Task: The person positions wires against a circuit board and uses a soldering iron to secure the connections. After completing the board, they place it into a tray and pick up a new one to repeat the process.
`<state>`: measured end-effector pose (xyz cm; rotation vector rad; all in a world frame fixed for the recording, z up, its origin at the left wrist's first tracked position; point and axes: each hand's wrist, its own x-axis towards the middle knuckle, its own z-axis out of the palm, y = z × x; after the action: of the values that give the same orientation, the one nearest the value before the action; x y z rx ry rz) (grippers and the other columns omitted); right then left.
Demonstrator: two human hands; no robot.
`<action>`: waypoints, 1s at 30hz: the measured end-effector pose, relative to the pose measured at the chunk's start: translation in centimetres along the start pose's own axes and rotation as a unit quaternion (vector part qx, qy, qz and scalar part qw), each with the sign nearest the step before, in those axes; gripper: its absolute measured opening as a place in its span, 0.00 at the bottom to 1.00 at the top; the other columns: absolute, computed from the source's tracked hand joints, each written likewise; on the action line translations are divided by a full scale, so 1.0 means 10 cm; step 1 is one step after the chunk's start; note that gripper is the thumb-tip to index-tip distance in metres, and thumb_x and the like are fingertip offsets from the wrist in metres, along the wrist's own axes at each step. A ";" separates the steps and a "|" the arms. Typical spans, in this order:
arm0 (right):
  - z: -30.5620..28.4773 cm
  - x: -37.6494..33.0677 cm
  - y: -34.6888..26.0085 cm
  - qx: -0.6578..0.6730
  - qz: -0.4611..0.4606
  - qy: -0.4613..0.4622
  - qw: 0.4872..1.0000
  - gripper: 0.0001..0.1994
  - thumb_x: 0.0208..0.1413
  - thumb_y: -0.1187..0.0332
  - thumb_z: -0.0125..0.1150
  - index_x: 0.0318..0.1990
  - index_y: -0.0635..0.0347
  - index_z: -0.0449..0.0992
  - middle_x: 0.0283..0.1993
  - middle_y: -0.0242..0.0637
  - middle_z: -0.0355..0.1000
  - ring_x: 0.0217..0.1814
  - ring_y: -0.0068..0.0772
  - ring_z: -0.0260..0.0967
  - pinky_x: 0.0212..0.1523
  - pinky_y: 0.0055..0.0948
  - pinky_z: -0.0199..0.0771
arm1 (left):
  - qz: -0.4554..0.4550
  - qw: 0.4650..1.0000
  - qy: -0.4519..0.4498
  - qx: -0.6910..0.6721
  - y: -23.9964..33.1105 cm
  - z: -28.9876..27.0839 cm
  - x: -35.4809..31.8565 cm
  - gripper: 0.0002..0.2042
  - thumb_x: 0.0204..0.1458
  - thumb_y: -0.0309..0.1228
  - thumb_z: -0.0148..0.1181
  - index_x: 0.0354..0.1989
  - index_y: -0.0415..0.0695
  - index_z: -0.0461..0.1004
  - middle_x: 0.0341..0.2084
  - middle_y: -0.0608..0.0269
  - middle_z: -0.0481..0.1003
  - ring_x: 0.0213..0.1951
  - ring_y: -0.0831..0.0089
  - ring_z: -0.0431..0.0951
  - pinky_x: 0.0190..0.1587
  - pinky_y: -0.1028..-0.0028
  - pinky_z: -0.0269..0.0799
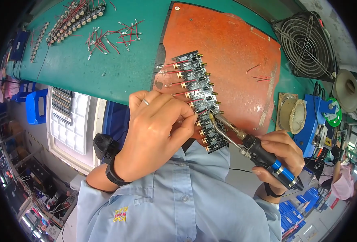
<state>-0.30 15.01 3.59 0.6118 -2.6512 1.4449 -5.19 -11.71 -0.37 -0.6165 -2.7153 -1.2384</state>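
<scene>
A strip of black circuit boards (194, 82) lies at a slant on the orange mat (235, 52), with white connectors along its left side and brass-coloured parts along its right. Small clear LEDs on red wires (174, 84) stick out leftward from several boards. My left hand (158, 125) is closed in a pinch at the strip's left edge; a short bit of red wire shows at its fingertips. In my right hand (283, 151) is a soldering iron (263, 153) with a black and blue handle and a thin metal feed tube. Its tip meets or hovers just over the board beside my left fingertips.
Loose red-wired LEDs (101, 40) and piled board strips (73, 22) lie on the green table (138, 80). A black fan (305, 46), a round tan holder (292, 115) and a green solder spool (332, 112) stand at right. White trays (71, 129) sit at lower left.
</scene>
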 end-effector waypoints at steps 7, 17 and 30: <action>-0.01 0.06 -0.03 0.014 0.013 -0.002 1.000 0.22 0.33 0.65 0.78 0.37 0.68 0.78 0.37 0.51 0.76 0.37 0.45 0.75 0.37 0.34 0.74 | -0.004 1.000 -0.002 -0.002 -0.01 0.01 0.01 0.07 0.40 0.22 0.67 0.23 0.44 0.73 0.21 0.68 0.72 0.27 0.69 0.68 0.40 0.71 0.56; -0.08 0.16 -0.05 0.007 0.013 -0.034 0.999 0.21 0.32 0.67 0.78 0.36 0.68 0.78 0.37 0.49 0.76 0.38 0.45 0.76 0.38 0.34 0.74 | -0.009 1.000 -0.002 -0.004 0.01 0.00 0.01 0.07 0.41 0.22 0.67 0.22 0.43 0.72 0.21 0.67 0.72 0.25 0.69 0.68 0.39 0.72 0.57; -0.10 0.07 -0.02 0.025 -0.010 0.029 0.999 0.22 0.32 0.64 0.77 0.36 0.69 0.78 0.35 0.50 0.76 0.34 0.45 0.75 0.36 0.33 0.73 | -0.005 1.000 -0.005 -0.003 -0.01 0.02 -0.01 0.08 0.38 0.22 0.66 0.23 0.46 0.71 0.22 0.70 0.72 0.29 0.70 0.70 0.39 0.70 0.56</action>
<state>-1.05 15.51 4.49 0.5883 -2.5642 1.5048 -5.16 -11.68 -0.57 -0.6119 -2.7267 -1.2499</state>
